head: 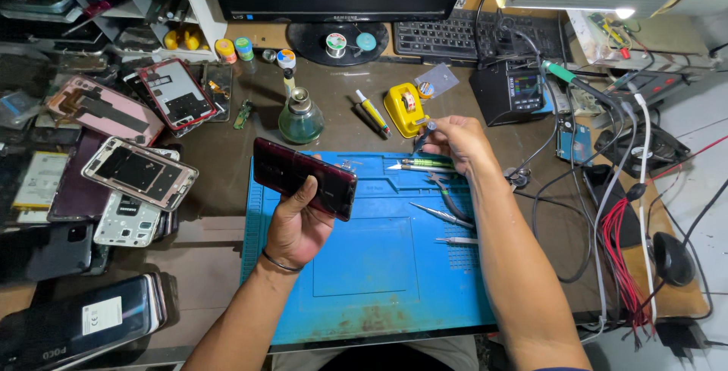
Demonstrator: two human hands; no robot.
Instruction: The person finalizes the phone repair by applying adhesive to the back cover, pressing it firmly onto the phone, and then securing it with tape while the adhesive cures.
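My left hand (pixel 299 223) grips a dark red smartphone (pixel 303 176), holding it tilted above the left part of a blue work mat (pixel 379 265). My right hand (pixel 459 144) reaches over the mat's top edge and pinches a thin tool with a blue-grey handle (pixel 425 134), its tip pointing down at the mat's tool rack. Green-handled tools (pixel 425 164) lie just under that hand. Tweezers (pixel 444 216) and another metal tool (pixel 455 241) rest on the mat's right side.
A green glass bottle (pixel 300 117) and a yellow tape dispenser (pixel 403 108) stand behind the mat. Phone frames and back covers (pixel 136 170) pile up at the left. A monitor base (pixel 337 41), keyboard (pixel 455 34), small display unit (pixel 509 90) and tangled cables (pixel 622 242) fill the back and right.
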